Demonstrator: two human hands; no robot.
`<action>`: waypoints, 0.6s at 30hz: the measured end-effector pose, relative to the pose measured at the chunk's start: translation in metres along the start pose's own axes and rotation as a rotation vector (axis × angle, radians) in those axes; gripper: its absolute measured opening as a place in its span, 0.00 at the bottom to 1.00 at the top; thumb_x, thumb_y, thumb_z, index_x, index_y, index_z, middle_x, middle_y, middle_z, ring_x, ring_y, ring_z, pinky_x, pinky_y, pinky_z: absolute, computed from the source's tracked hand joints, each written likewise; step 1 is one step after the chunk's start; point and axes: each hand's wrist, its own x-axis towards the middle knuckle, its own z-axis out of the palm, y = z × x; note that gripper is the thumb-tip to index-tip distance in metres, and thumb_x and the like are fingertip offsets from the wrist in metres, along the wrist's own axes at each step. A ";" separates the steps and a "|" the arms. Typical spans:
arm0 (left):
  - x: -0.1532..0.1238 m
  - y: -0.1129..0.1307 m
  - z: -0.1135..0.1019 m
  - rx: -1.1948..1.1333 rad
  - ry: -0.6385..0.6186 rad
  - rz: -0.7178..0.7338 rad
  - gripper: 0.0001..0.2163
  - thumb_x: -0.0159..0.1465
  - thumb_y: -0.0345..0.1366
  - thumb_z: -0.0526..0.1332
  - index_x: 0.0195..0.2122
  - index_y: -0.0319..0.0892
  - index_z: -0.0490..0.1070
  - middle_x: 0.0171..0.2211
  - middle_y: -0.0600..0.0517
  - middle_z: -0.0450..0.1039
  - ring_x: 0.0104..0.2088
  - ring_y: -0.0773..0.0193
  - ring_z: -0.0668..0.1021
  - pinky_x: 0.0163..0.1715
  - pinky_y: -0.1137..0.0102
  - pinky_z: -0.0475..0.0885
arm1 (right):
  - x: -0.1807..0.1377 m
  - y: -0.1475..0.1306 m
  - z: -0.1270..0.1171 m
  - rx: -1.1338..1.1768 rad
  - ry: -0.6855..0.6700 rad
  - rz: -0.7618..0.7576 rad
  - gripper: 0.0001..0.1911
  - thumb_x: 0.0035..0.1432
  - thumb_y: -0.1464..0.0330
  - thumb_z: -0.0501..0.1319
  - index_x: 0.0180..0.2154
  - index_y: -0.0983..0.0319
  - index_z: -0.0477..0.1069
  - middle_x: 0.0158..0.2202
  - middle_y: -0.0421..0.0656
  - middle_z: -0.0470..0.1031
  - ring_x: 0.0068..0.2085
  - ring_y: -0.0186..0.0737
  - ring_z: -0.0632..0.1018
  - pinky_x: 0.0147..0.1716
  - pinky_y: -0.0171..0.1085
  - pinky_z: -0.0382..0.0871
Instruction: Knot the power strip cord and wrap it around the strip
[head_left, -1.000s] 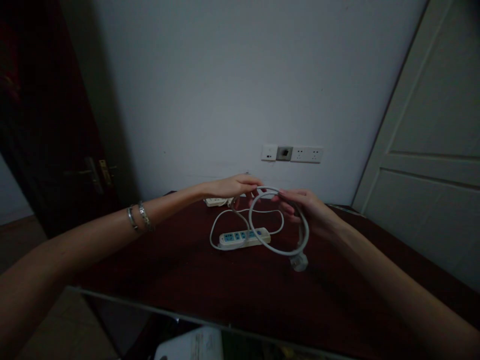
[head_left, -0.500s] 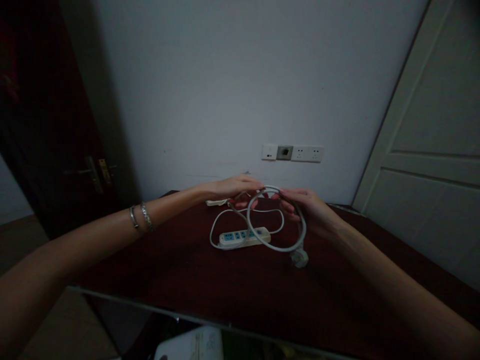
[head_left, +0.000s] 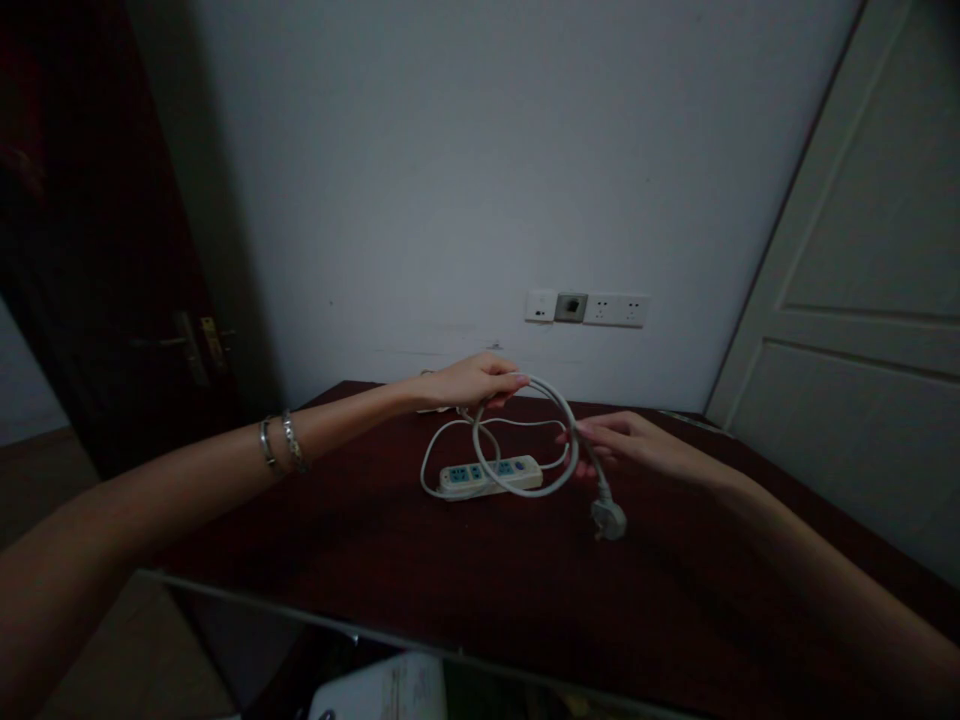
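A white power cord [head_left: 541,493] is looped into a coil above the dark red tabletop. My left hand [head_left: 480,381] is closed around the top left of the coil. At the coil's right side, my right hand [head_left: 619,440] pinches the cord between thumb and fingers. Below that hand the cord's plug [head_left: 608,519] hangs, prongs pointing down and left. Behind the coil a white power strip [head_left: 491,477] with blue-green sockets lies on the table, partly covered by the loop. A thinner stretch of cable curves around the strip.
The dark red table [head_left: 420,560] stands against the wall. Wall sockets [head_left: 616,310] sit above its back edge. A dark door [head_left: 97,250] is at left, a pale panelled door [head_left: 862,300] at right. Under the front edge lies a white object [head_left: 382,688].
My right hand has slid down from the coil's top to its right side. My left hand has closed more firmly on the top, and the coil has shifted left.
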 end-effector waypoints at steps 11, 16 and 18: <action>0.012 -0.002 0.009 0.513 0.213 0.041 0.16 0.64 0.41 0.48 0.24 0.38 0.64 0.21 0.53 0.65 0.23 0.69 0.66 0.26 0.72 0.58 | -0.011 0.009 -0.001 0.338 -0.096 0.137 0.15 0.45 0.68 0.68 0.37 0.65 0.71 0.37 0.45 0.74 0.37 0.35 0.75 0.43 0.37 0.68; 0.016 -0.004 0.009 0.523 0.244 0.031 0.16 0.64 0.40 0.48 0.23 0.38 0.65 0.20 0.53 0.65 0.24 0.68 0.65 0.28 0.72 0.59 | 0.000 0.013 0.006 0.287 0.041 0.019 0.13 0.42 0.67 0.70 0.30 0.65 0.71 0.32 0.41 0.73 0.34 0.33 0.74 0.39 0.35 0.66; 0.016 -0.005 0.010 0.537 0.258 0.028 0.16 0.65 0.40 0.48 0.23 0.38 0.65 0.20 0.53 0.64 0.24 0.68 0.65 0.28 0.72 0.59 | 0.004 0.018 0.004 0.328 0.061 0.023 0.14 0.41 0.66 0.70 0.30 0.64 0.71 0.29 0.40 0.73 0.31 0.32 0.73 0.36 0.35 0.66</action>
